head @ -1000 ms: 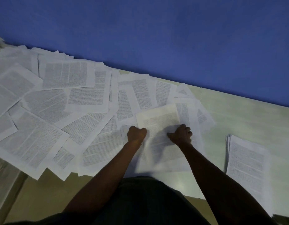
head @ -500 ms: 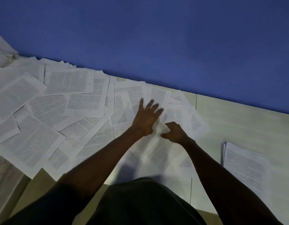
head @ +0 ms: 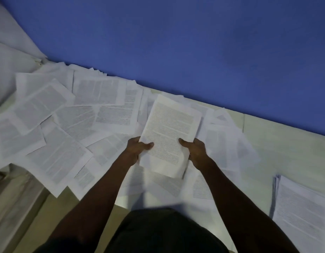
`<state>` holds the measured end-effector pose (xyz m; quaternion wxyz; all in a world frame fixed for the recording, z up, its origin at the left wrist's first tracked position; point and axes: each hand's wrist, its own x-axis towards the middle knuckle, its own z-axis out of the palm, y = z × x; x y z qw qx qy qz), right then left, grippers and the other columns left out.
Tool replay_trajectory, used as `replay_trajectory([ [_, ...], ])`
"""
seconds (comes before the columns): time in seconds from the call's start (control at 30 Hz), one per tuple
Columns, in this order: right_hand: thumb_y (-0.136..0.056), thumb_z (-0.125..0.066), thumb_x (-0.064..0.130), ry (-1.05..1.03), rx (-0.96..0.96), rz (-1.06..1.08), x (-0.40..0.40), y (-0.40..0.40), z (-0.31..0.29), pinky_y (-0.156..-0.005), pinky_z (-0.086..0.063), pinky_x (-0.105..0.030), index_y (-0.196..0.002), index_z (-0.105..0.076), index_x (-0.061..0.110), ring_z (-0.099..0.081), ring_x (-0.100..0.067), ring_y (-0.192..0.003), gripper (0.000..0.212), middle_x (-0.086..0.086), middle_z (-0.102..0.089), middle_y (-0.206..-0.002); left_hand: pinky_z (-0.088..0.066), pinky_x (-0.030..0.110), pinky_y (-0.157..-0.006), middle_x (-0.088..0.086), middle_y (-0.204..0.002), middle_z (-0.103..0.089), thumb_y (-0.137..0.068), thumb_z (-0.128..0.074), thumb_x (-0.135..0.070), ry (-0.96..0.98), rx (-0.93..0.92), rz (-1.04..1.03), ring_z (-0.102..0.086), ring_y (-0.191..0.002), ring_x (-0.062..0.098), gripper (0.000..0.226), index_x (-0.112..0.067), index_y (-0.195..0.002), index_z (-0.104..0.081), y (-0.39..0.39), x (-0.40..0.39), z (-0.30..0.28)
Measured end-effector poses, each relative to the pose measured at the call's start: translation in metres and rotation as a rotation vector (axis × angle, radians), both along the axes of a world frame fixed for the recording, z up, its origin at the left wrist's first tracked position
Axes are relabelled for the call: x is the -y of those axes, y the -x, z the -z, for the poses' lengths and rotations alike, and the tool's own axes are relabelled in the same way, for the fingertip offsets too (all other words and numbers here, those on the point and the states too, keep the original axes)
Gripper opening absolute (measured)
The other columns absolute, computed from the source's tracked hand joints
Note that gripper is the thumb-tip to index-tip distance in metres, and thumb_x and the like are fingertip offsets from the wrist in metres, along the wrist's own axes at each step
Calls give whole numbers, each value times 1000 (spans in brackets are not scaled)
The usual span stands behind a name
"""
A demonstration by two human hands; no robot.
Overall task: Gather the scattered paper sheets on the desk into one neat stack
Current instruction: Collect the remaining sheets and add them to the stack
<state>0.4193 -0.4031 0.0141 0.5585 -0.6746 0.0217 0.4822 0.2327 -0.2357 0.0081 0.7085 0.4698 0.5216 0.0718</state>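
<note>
Both hands, left hand and right hand, grip a held sheaf (thumbs on top), long axis running away toward the blue wall, tilted slightly right.

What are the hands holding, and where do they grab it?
A few paper sheets: left hand and right hand grip opposite side edges near the bottom.

I see held sheets: white printed pages, small bundle, tilted up off tabletop, far end toward blue wall, gripped at both long edges by my hands. Scattered sheets: many printed pages, overlapping at mixed angles, covering left and middle of tabletop, some overhanging near edge. Neat stack: squared pile, flat, at right, well apart from scatter.
</note>
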Motion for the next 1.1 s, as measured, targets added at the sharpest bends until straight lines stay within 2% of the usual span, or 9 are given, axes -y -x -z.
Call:
replay_trajectory([
  [0.13,-86,-80,6,63,234,-138,-61,32,14,-97,-59,-48,-117,-75,15,-74,-25,-105,33,-4,-77,-115,-61,25,-72,0,-90,-75,-71,-85,6,-152,-116,-22,-72,-82,17,29,-11,-91,-74,38,-26,5],
  [0.23,-86,-81,13,115,293,-170,-111,55,18,-98,-59,-48,-119,-75,14,-73,-25,-107,33,-2,-77,-114,-53,30,-73,3,-83,-72,-86,-77,-13,-379,-242,-34,-68,-76,21,12,-17,-79,-69,59,-63,8],
  [0.4,-82,-71,45,282,485,-255,-204,82,21,-99,-58,-46,-111,-74,11,-69,-28,-110,45,-7,-73,-114,-46,31,-64,18,-82,-64,-89,-63,-18,-767,-531,18,-60,-77,28,22,0,-78,-58,71,-150,16],
  [0.6,-94,-70,37,429,517,-311,-282,85,22,-114,-43,-50,-140,-49,3,-47,-36,-135,62,-19,-47,-145,-41,37,-73,26,-90,-63,-87,-56,-34,-717,-555,130,-61,-91,40,34,0,-83,-56,54,-217,34],
  [0.67,-86,-80,38,437,480,-306,-292,87,22,-117,-40,-51,-148,-33,4,-44,-37,-137,85,-20,-41,-149,-46,37,-79,23,-101,-62,-88,-70,-33,-665,-492,69,-60,-97,35,42,3,-106,-58,42,-214,31],
  [0.8,-81,-87,24,323,387,-191,-291,76,26,-106,-51,-45,-144,-34,8,-57,-35,-129,83,-14,-54,-143,-44,31,-83,9,-105,-61,-91,-71,-38,-439,-406,-54,-59,-96,25,53,-1,-123,-51,25,-213,34],
  [0.93,-81,-87,20,195,335,-239,-271,52,35,-95,-57,-40,-129,-63,12,-67,-28,-114,54,-6,-70,-124,-49,44,-90,20,-119,-63,-85,-69,-28,-878,-666,148,-59,-113,40,39,-7,-118,-64,23,-239,39],
  [1.0,-82,-87,14,105,243,-200,-256,43,31,-80,-56,-28,-121,-68,16,-69,-17,-102,44,2,-73,-112,-29,56,-116,24,-155,-36,-80,-75,-30,-1023,-743,382,-34,-141,46,79,-13,-149,-43,19,-258,41],
  [1.1,-81,-83,3,42,169,-70,-226,28,29,-76,-57,-26,-111,-72,20,-71,-12,-94,36,4,-76,-103,-8,65,-120,16,-168,-5,-82,-70,-49,-922,-805,756,-8,-154,41,101,-24,-161,-12,6,-274,46],
])
